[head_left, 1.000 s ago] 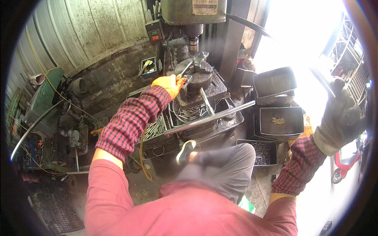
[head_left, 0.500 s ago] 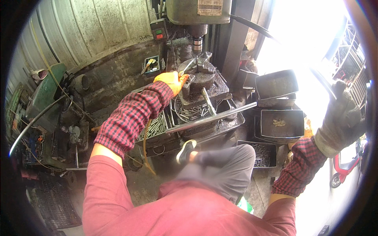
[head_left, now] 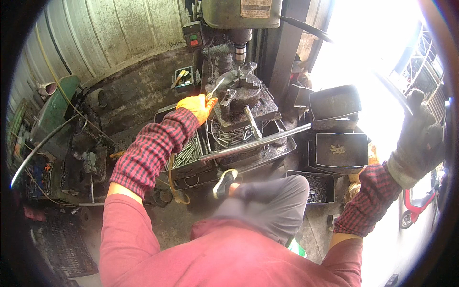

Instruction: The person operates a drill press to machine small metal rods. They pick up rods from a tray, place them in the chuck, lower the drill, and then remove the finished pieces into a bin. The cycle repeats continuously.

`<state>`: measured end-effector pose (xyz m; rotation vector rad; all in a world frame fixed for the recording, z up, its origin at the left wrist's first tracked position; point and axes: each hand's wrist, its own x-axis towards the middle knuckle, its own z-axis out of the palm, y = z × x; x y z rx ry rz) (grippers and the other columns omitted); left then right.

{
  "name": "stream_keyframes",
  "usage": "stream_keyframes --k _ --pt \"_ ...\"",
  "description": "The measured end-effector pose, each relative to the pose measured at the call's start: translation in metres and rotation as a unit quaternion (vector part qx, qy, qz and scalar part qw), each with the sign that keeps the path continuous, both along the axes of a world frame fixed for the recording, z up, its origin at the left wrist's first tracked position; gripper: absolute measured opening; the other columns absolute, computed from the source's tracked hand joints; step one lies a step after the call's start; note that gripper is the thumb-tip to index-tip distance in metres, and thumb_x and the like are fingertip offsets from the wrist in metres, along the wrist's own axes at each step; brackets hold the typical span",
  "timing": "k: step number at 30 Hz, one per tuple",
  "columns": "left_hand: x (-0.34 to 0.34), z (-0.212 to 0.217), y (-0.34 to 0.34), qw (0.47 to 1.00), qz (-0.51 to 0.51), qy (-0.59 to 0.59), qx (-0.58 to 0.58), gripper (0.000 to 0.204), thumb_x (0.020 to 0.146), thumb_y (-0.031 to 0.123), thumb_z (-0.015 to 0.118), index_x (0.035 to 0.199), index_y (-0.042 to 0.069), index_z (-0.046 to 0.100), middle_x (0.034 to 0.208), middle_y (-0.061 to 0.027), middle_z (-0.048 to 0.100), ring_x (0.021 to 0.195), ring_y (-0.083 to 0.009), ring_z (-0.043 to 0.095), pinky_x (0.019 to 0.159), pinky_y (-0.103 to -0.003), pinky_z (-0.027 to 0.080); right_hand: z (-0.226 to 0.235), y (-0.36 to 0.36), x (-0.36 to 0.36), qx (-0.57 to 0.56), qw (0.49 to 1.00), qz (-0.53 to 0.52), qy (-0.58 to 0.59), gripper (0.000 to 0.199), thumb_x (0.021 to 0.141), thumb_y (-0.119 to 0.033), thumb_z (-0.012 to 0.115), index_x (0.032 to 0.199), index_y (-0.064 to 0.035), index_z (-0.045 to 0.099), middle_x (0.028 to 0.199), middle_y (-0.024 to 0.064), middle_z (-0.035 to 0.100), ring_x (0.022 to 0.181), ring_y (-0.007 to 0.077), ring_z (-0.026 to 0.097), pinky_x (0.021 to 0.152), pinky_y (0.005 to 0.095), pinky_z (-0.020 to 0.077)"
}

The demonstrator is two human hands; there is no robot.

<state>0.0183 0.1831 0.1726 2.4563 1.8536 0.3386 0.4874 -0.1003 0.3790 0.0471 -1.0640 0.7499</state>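
Observation:
My left hand (head_left: pixel 197 107), in an orange glove, pinches the near end of a thin silver handle (head_left: pixel 221 86). The far end of that handle meets the round metal fixture (head_left: pixel 246 95) on the drill press table; whether it is attached cannot be seen. Above the fixture hangs the drill chuck (head_left: pixel 240 53), its bit pointing down. Out at the far right, my right hand (head_left: pixel 417 141) is raised in a grey glove. It is closed at the end of a long bar-like lever (head_left: pixel 396 92), partly washed out by glare.
Short metal pins fill a tray (head_left: pixel 189 155) and a round basket (head_left: pixel 234 136) below the press. A long steel bar (head_left: pixel 256 142) crosses in front. Dark bins (head_left: pixel 342 148) stand to the right, a pin-filled box (head_left: pixel 318 189) below them. A switch box (head_left: pixel 193 38) is beside the press.
My left hand has drawn back to the left and slightly nearer, the silver handle swinging with it. My right hand has shifted slightly right and down with the lever.

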Motion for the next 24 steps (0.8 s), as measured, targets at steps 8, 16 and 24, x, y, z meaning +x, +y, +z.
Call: stream_keyframes --k 8,16,24 --pt "-0.075 -0.087 -0.007 0.995 0.052 -0.084 -0.021 0.058 0.101 0.057 0.052 0.117 0.004 0.065 0.101 -0.0256 0.073 0.096 -0.0463 0.069 0.084 -0.053 0.054 -0.002 -0.001 -0.023 -0.008 0.999 0.032 0.006 0.046 0.084 -0.026 0.076 0.109 0.0096 0.06 0.12 0.0278 0.056 0.129 0.0466 0.045 0.121 0.0672 0.0161" --pt "-0.203 -0.292 -0.08 0.937 0.324 -0.125 -0.037 0.05 0.092 0.049 0.066 0.131 0.017 0.068 0.124 -0.013 0.07 0.115 -0.0355 0.067 0.098 -0.045 0.053 -0.046 0.012 0.0 -0.03 1.0 -0.004 0.002 0.078 0.091 -0.041 0.072 0.143 0.0126 0.047 0.144 0.0327 0.052 0.143 0.0466 0.043 0.128 0.0615 0.0191" --pt "-0.223 -0.344 -0.143 0.861 0.45 -0.168 -0.163 0.096 0.089 0.057 0.07 0.157 0.0 0.034 0.149 -0.0299 0.051 0.137 -0.0433 0.052 0.114 -0.048 0.043 -0.171 0.056 0.009 -0.238 0.958 -0.155 0.035 0.062 0.107 -0.049 0.048 0.14 0.0023 0.056 0.118 0.0158 0.067 0.11 0.0285 0.064 0.106 0.0456 0.0501"
